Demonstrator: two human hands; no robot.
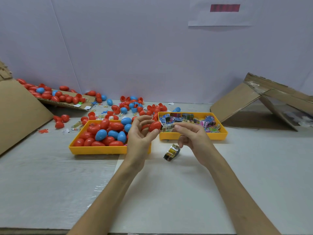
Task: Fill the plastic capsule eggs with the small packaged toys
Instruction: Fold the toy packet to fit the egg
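A red egg [155, 126] is held in the curled fingers of the left hand [141, 133], long axis roughly level, one end turned toward the right hand [191, 138]. A packet [168, 128] is pinched between right thumb and forefinger — just beside that end, lengthwise in line with the egg. Whether the egg is open cannot be told. A second packet [171, 152] lies on the table [237, 167] below the right grip.

Red egg [155, 126] held aloft; toy packet [168, 127] touching at its 3 o'clock; second packet [171, 152] on bench, 5 o'clock.
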